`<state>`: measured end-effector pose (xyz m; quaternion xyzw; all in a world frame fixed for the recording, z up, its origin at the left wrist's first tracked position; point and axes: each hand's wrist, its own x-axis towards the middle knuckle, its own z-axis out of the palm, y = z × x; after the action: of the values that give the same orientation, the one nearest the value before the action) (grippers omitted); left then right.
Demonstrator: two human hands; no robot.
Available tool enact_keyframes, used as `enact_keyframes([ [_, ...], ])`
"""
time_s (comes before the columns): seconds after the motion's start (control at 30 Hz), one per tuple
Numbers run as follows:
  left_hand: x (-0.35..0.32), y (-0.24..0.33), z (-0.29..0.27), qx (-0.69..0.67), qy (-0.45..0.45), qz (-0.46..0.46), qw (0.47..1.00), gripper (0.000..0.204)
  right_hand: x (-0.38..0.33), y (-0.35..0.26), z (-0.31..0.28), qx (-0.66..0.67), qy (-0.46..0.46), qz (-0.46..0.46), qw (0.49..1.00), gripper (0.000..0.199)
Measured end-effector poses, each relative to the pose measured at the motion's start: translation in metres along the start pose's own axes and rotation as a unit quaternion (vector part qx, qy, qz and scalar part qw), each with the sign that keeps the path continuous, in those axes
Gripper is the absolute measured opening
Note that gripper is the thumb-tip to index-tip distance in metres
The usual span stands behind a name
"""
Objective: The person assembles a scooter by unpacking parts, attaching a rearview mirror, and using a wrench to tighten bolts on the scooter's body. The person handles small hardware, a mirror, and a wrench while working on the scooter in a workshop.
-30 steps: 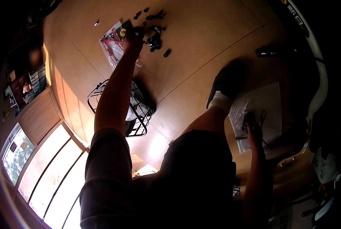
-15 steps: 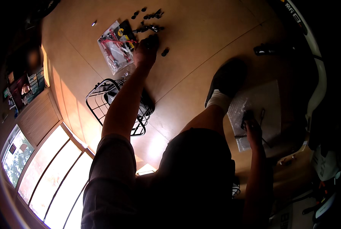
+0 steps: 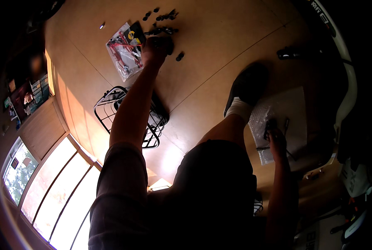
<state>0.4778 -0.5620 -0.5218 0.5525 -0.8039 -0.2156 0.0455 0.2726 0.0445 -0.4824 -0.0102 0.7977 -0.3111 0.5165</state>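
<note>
On the wooden floor [image 3: 219, 50], small black parts [image 3: 163, 30] beside a clear plastic bag [image 3: 123, 54] are covered by the left hand [image 3: 154, 49], its grip unclear, while bubble wrap [image 3: 259, 125] is touched by the right hand [image 3: 275, 139], grip likewise unclear.

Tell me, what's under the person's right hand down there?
The right hand rests on crinkly bubble wrap over a grey sheet on the wooden floor. Whatever lies beneath the palm is hidden.

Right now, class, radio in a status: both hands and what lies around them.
Left hand down among small dark parts beside clear plastic packet. Right hand on bubble wrap. Wire basket under left forearm.
</note>
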Motion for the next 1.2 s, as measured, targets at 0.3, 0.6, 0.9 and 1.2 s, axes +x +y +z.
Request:
enact_keyframes([
  [0.3,-0.050,0.012,-0.010,-0.054,0.049,-0.082,0.994,0.045,-0.004,-0.015,0.002,0.061,0.009,0.039,0.997,0.019],
  [0.6,-0.103,0.001,0.007,-0.021,-0.006,-0.086,0.996,0.051,0.003,-0.002,0.002,0.091,0.011,0.047,0.995,0.019],
  [0.9,-0.098,-0.019,0.014,-0.095,0.007,-0.113,0.989,0.051,0.003,-0.004,0.002,0.084,0.008,0.047,0.995,0.019],
  [1.2,-0.073,0.004,0.005,-0.015,0.010,0.001,1.000,0.037,0.001,-0.010,0.001,0.086,0.009,0.031,0.996,0.018],
])
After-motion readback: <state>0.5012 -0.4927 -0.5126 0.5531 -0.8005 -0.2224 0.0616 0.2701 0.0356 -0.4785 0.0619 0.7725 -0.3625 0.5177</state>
